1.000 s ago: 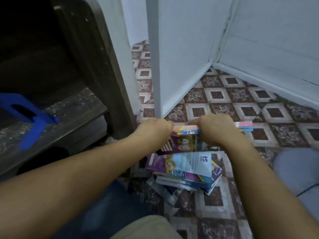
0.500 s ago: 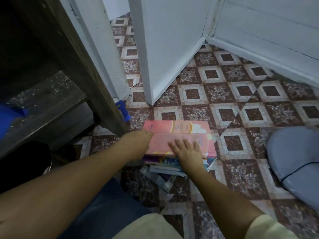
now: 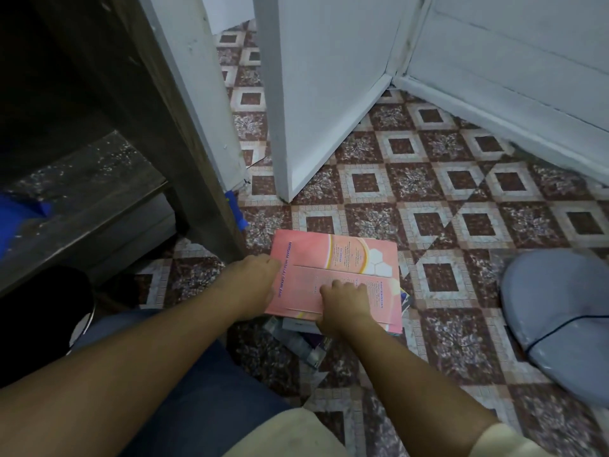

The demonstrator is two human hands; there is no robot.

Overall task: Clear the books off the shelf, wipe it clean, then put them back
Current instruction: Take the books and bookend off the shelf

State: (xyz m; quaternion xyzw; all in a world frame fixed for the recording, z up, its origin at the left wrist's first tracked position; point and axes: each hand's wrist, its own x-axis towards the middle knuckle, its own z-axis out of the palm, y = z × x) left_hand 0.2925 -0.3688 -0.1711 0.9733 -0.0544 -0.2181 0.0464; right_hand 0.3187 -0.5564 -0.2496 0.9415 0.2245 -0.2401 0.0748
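Observation:
A pink book (image 3: 346, 258) lies flat on top of a stack of books (image 3: 296, 339) on the tiled floor, just right of the dark wooden shelf (image 3: 92, 199). My left hand (image 3: 253, 278) holds the pink book's left edge, its fingertips hidden under the cover. My right hand (image 3: 342, 305) grips the near edge, fingers curled on top of the cover. The shelf board is bare and speckled with dust. A blue cloth (image 3: 16, 219) lies on it at the far left.
A white door (image 3: 323, 94) stands ajar behind the stack, with a white wall panel to its right. A grey cushion (image 3: 560, 318) lies on the floor at the right. A black round object (image 3: 43, 311) sits under the shelf. A small blue thing (image 3: 237, 209) lies by the shelf's side panel.
A second ago both hands held the pink book up by its edge above the stack. It has since come down flat on the stack, and my right hand's fingers have curled at the near edge.

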